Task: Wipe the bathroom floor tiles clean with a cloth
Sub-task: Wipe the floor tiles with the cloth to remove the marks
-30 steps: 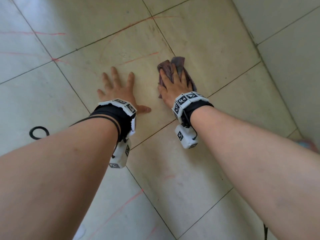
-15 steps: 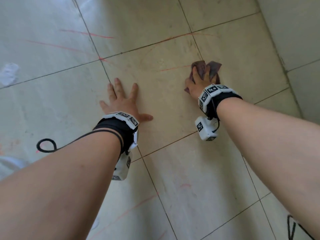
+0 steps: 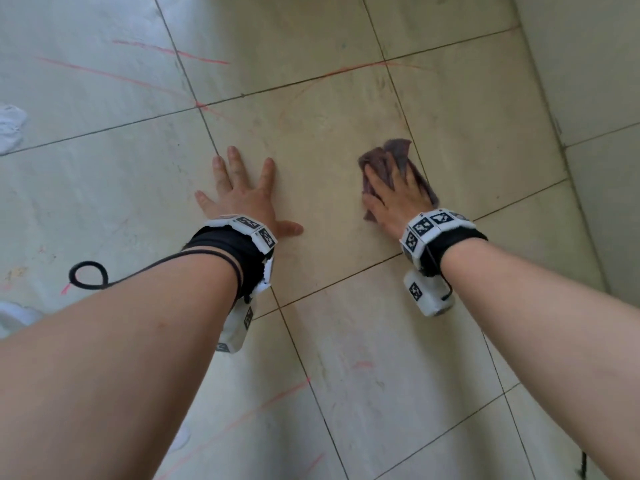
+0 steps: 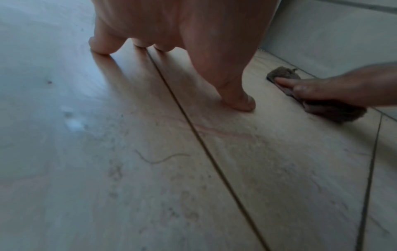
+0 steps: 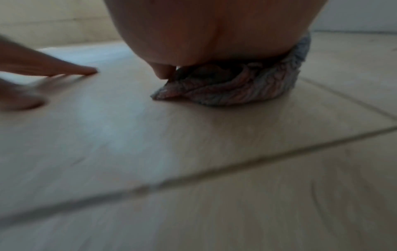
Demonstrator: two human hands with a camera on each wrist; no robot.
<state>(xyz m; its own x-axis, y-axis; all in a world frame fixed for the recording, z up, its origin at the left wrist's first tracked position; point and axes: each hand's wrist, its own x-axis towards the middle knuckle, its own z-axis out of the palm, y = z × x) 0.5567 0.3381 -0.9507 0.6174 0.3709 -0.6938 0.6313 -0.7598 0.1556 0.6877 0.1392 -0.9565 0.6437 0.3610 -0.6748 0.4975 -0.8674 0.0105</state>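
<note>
Right hand (image 3: 394, 199) is pressing flat, fingers straight, on the bunched cloth (image 3: 398, 161) by the wall-side seam, red streaks (image 3: 166, 51) lying leftward, nearer the left hand (image 3: 242, 199), which is resting spread on the floor tiles (image 3: 329, 133).

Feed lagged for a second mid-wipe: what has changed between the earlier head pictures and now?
The right hand slid the cloth to its right across the tile, away from the left hand, so the gap between the hands is wider. Unchanged: right fingers press flat on the cloth, and the left hand is spread flat on the floor tiles. Nothing taken or released.
</note>
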